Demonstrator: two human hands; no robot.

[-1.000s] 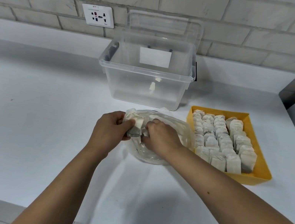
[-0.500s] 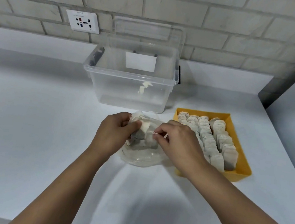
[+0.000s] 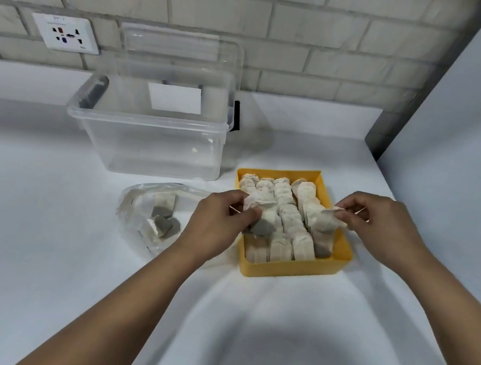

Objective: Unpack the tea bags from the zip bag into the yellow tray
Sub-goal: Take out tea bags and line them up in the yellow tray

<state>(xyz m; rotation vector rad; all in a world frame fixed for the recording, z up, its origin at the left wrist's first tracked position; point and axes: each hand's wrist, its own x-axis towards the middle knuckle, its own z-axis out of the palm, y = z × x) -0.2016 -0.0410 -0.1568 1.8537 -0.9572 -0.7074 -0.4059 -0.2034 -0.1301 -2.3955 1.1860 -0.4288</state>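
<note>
Left hand (image 3: 219, 223) reached tray (image 3: 291, 270), teabag (image 3: 261, 222) part-hidden

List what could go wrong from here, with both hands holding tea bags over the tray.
1. The yellow tray looks nearly full; pressing in the right hand's tea bag may topple the packed rows or leave it on top.
2. The left hand pinches what looks like a clump of tea bags; one could slip onto the table.
3. The zip bag, unheld with a few bags inside, lies beside the left forearm, which could sweep it.
</note>
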